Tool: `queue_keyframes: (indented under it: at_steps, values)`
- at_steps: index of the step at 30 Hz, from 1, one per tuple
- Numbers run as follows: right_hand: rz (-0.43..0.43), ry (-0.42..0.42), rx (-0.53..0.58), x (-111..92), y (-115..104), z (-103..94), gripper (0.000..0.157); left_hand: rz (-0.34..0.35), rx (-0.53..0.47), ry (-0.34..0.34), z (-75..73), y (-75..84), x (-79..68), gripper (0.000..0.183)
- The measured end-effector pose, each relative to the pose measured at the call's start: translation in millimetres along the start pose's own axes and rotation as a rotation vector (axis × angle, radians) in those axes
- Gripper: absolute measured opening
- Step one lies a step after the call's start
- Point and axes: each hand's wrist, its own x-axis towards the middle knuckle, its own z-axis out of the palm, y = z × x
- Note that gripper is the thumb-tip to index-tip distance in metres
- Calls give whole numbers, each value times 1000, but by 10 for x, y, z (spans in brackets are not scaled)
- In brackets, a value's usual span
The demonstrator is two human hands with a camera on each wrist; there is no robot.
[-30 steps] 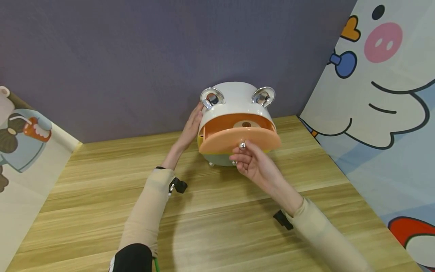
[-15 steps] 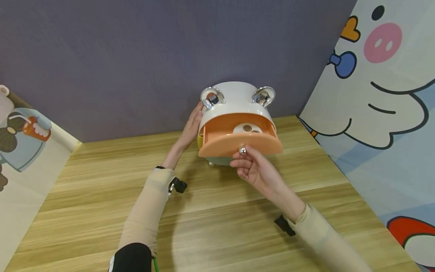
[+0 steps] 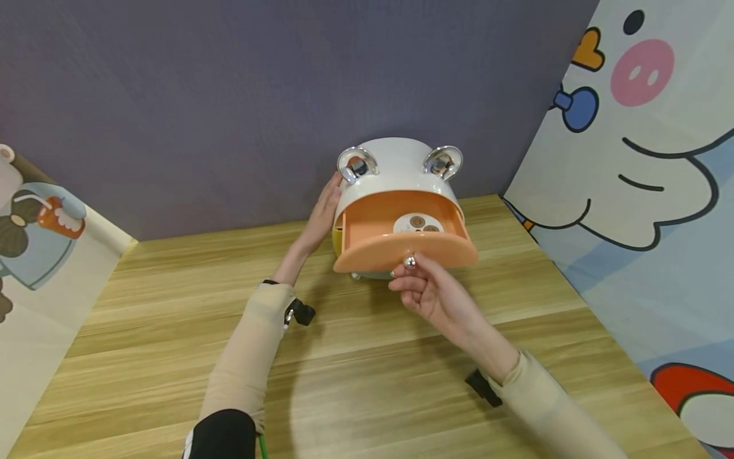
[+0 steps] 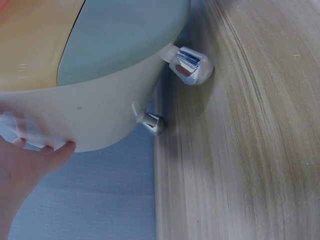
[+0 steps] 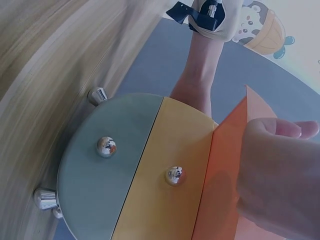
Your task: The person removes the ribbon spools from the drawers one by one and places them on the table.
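A small rounded white cabinet (image 3: 395, 167) with two silver ears stands against the back wall on short silver feet. Its top orange drawer (image 3: 367, 254) is pulled out, and a white disc (image 3: 404, 223) with brown round spots shows inside. My right hand (image 3: 438, 296) pinches the drawer's silver knob (image 3: 410, 261) between thumb and finger. My left hand (image 3: 323, 217) lies flat along the cabinet's left side, fingers straight. Below the orange drawer, a yellow drawer (image 5: 165, 165) and a grey-green drawer (image 5: 107, 175), each with a silver knob, sit closed in the right wrist view.
The cabinet stands on a wood-grain table (image 3: 367, 395). Behind rises a grey-purple wall (image 3: 229, 115). A panel with a cartoon pig (image 3: 648, 146) borders the right, and another cartoon panel (image 3: 51, 293) borders the left.
My right hand has drawn the orange drawer farther out toward me, exposing more of its inside and the spotted disc. My left hand has stayed on the cabinet's side.
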Motion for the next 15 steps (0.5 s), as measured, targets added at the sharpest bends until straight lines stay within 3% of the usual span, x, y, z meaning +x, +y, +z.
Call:
queue_keyframes:
  at_steps: [15]
  values:
    - [21,-5,-6,-131,37,3,29,-4,3,-3,0,-7,3,54]
